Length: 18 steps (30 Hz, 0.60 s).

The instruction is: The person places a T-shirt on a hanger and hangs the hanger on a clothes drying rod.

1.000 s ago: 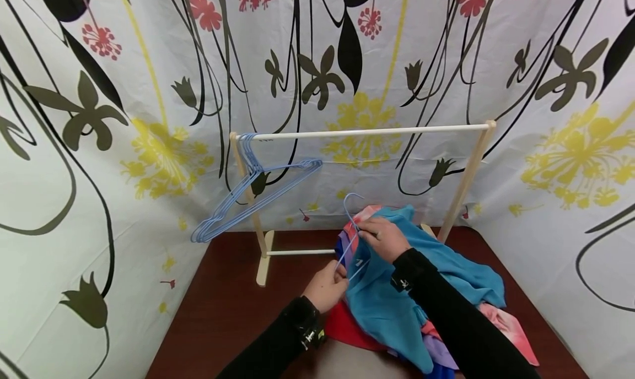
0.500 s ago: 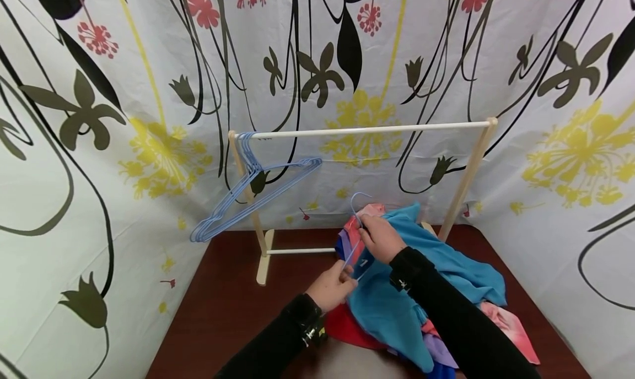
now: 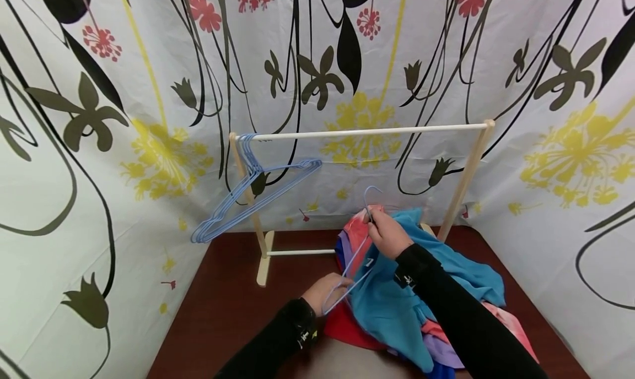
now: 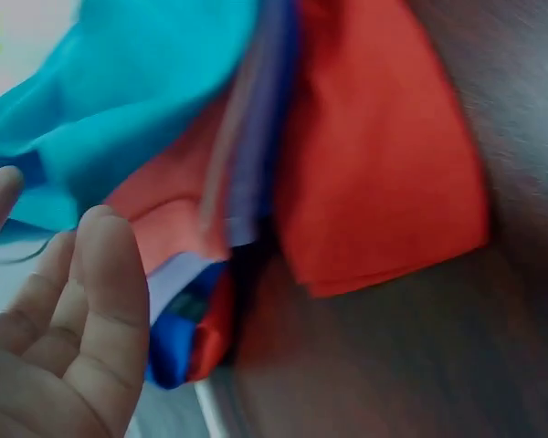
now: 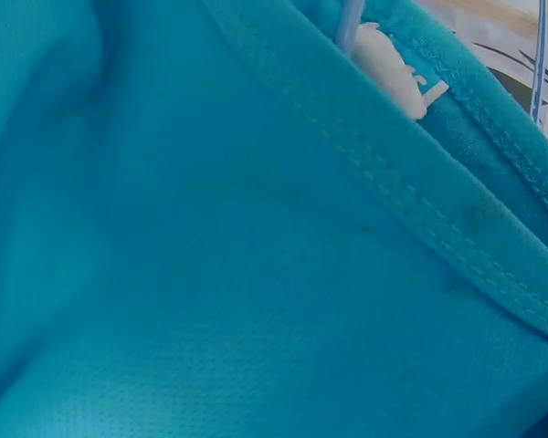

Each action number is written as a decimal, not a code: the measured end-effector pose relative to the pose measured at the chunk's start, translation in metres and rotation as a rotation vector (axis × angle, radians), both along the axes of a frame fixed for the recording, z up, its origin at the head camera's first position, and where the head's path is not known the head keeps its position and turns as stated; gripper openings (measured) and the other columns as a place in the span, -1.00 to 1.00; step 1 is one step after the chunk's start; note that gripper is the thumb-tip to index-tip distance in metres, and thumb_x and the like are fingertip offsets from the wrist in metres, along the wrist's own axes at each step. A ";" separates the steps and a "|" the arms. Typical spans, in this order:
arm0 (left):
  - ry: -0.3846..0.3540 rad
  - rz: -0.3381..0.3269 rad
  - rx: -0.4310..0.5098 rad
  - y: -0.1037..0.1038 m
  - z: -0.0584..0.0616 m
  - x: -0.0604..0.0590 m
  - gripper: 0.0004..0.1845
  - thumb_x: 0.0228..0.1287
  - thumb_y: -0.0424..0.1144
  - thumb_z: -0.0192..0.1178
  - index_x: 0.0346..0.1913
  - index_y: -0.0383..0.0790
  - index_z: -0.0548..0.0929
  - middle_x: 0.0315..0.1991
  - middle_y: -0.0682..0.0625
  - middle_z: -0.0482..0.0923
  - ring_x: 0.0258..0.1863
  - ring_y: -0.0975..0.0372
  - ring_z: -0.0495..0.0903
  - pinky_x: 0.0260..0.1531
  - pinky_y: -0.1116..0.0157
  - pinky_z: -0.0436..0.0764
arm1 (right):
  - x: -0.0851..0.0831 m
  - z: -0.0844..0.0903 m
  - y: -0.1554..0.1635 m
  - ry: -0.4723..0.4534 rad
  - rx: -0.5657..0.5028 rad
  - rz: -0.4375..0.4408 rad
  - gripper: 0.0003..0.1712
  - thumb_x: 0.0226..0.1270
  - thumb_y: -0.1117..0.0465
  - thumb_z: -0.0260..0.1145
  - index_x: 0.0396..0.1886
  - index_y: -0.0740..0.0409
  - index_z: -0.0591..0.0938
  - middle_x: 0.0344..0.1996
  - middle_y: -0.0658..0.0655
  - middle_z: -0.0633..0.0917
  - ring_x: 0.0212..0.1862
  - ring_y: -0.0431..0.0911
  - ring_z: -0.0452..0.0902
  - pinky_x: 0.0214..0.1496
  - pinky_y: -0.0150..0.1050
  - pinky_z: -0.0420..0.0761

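Note:
My right hand (image 3: 389,234) grips a blue wire hanger (image 3: 355,256) just below its hook, and the hook points up. The hanger slants down to the left, with one arm inside the neck of a turquoise shirt (image 3: 402,296). Its free lower end crosses in front of my left hand (image 3: 323,294). In the left wrist view that hand's fingers (image 4: 110,301) are extended and the thumb stands apart. The right wrist view is filled by the shirt's turquoise fabric (image 5: 210,228), with a white label (image 5: 391,71) inside the neckline beside the hanger's wire; the right hand is hidden there.
Under the shirt lie red (image 3: 347,330), purple and pink garments on a dark brown table (image 3: 223,313). Behind stands a wooden rack (image 3: 367,131) with several blue hangers (image 3: 253,202) at its left end. A flowered curtain (image 3: 163,70) surrounds the table.
My left hand has let go of the hanger's wire and moved down, its fingers straightening. The right hand has shifted slightly right with the hanger, whose free end now shows over the left hand.

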<state>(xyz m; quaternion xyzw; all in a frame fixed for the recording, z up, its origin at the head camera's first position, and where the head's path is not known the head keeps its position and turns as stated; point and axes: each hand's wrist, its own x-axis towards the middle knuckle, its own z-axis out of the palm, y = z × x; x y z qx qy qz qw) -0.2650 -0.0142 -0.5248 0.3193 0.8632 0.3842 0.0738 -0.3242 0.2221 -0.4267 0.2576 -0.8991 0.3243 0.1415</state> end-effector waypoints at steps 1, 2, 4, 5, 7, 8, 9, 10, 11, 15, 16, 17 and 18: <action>0.049 -0.018 -0.017 0.001 -0.003 0.001 -0.72 0.49 -0.26 0.13 0.15 -0.16 0.69 -0.11 0.05 0.59 -0.14 0.31 0.53 -0.07 0.32 0.55 | 0.000 0.000 0.000 -0.012 -0.008 -0.002 -0.84 0.60 0.35 -0.05 -0.04 0.22 0.48 -0.40 0.08 0.44 -0.44 -0.08 0.35 -0.29 -0.13 0.42; 0.053 -0.020 -0.017 0.002 -0.006 0.003 -0.72 0.47 -0.25 0.15 0.15 -0.14 0.69 -0.12 0.07 0.58 -0.15 0.32 0.52 -0.08 0.33 0.55 | 0.000 0.001 -0.001 -0.020 -0.012 -0.004 -0.83 0.60 0.35 -0.05 -0.03 0.22 0.48 -0.40 0.08 0.45 -0.44 -0.08 0.36 -0.29 -0.13 0.43; 0.023 -0.002 0.019 0.003 -0.009 0.007 -0.71 0.42 -0.25 0.21 0.14 -0.16 0.69 -0.16 0.07 0.57 -0.20 0.33 0.51 -0.13 0.33 0.54 | 0.001 0.002 0.000 -0.032 -0.025 -0.013 -0.83 0.61 0.34 -0.05 -0.02 0.24 0.48 -0.38 0.10 0.46 -0.42 -0.06 0.37 -0.29 -0.12 0.43; 0.003 0.016 0.044 0.004 -0.010 0.010 -0.71 0.39 -0.25 0.24 0.12 -0.17 0.69 -0.18 0.07 0.57 -0.22 0.33 0.51 -0.16 0.34 0.54 | 0.001 0.002 0.001 -0.032 -0.027 -0.023 -0.83 0.60 0.33 -0.05 -0.02 0.24 0.48 -0.37 0.10 0.46 -0.41 -0.05 0.38 -0.29 -0.11 0.43; -0.030 0.055 0.085 0.004 -0.011 0.014 -0.74 0.35 -0.25 0.28 0.05 -0.19 0.70 -0.23 0.09 0.58 -0.27 0.34 0.50 -0.21 0.33 0.54 | 0.002 0.004 0.002 -0.031 -0.030 -0.041 -0.83 0.60 0.31 -0.04 -0.03 0.24 0.48 -0.36 0.11 0.47 -0.39 -0.03 0.39 -0.28 -0.10 0.43; -0.039 0.074 0.101 0.004 -0.011 0.016 -0.77 0.34 -0.24 0.29 0.01 -0.20 0.70 -0.25 0.10 0.58 -0.28 0.35 0.51 -0.22 0.33 0.54 | 0.002 0.005 0.004 -0.026 -0.028 -0.050 -0.83 0.60 0.30 -0.04 -0.03 0.25 0.48 -0.35 0.12 0.48 -0.38 -0.03 0.39 -0.27 -0.09 0.43; -0.045 0.086 0.111 0.004 -0.010 0.018 -0.79 0.34 -0.23 0.30 -0.02 -0.19 0.70 -0.27 0.12 0.58 -0.29 0.35 0.51 -0.23 0.33 0.54 | 0.001 0.006 0.005 -0.021 -0.025 -0.062 -0.82 0.61 0.29 -0.04 -0.03 0.25 0.49 -0.34 0.12 0.49 -0.37 -0.02 0.40 -0.26 -0.09 0.43; -0.043 0.094 0.116 0.004 -0.009 0.019 -0.83 0.34 -0.22 0.30 -0.06 -0.17 0.70 -0.28 0.13 0.58 -0.30 0.35 0.51 -0.23 0.33 0.55 | 0.001 0.006 0.007 -0.018 -0.023 -0.071 -0.80 0.61 0.29 -0.04 -0.02 0.26 0.49 -0.32 0.13 0.51 -0.35 -0.02 0.41 -0.25 -0.09 0.43; -0.038 0.094 0.115 0.003 -0.007 0.019 -0.87 0.36 -0.22 0.29 -0.10 -0.14 0.69 -0.31 0.14 0.57 -0.31 0.35 0.51 -0.24 0.32 0.54 | 0.001 0.007 0.009 -0.014 -0.019 -0.082 -0.80 0.61 0.28 -0.04 -0.02 0.25 0.49 -0.32 0.13 0.51 -0.35 -0.03 0.42 -0.25 -0.10 0.43; -0.054 0.103 0.088 -0.002 -0.001 0.018 -0.95 0.41 -0.13 0.25 -0.23 0.02 0.65 -0.40 0.19 0.52 -0.38 0.34 0.49 -0.32 0.33 0.50 | 0.000 0.012 0.017 -0.009 -0.027 -0.107 -0.79 0.64 0.27 -0.06 0.00 0.25 0.49 -0.31 0.15 0.52 -0.33 -0.01 0.42 -0.23 -0.08 0.42; -0.065 0.107 0.077 -0.003 0.001 0.018 -0.94 0.41 -0.11 0.24 -0.25 0.05 0.63 -0.43 0.19 0.51 -0.41 0.34 0.49 -0.35 0.33 0.49 | 0.000 0.014 0.019 -0.012 -0.029 -0.111 -0.79 0.64 0.27 -0.06 0.00 0.25 0.49 -0.32 0.16 0.51 -0.34 0.00 0.41 -0.23 -0.07 0.41; -0.077 0.114 0.065 -0.005 0.003 0.018 -0.92 0.42 -0.09 0.24 -0.26 0.06 0.62 -0.45 0.19 0.50 -0.42 0.34 0.49 -0.38 0.33 0.49 | 0.000 0.016 0.021 -0.009 -0.030 -0.117 -0.79 0.64 0.27 -0.06 0.00 0.26 0.49 -0.33 0.16 0.50 -0.34 0.00 0.40 -0.24 -0.06 0.41; -0.090 0.122 0.053 -0.006 0.005 0.018 -0.92 0.42 -0.07 0.23 -0.26 0.08 0.61 -0.46 0.19 0.50 -0.43 0.34 0.49 -0.38 0.32 0.49 | -0.001 0.017 0.023 -0.007 -0.030 -0.123 -0.78 0.65 0.27 -0.07 0.00 0.26 0.49 -0.33 0.17 0.51 -0.34 0.02 0.41 -0.24 -0.06 0.40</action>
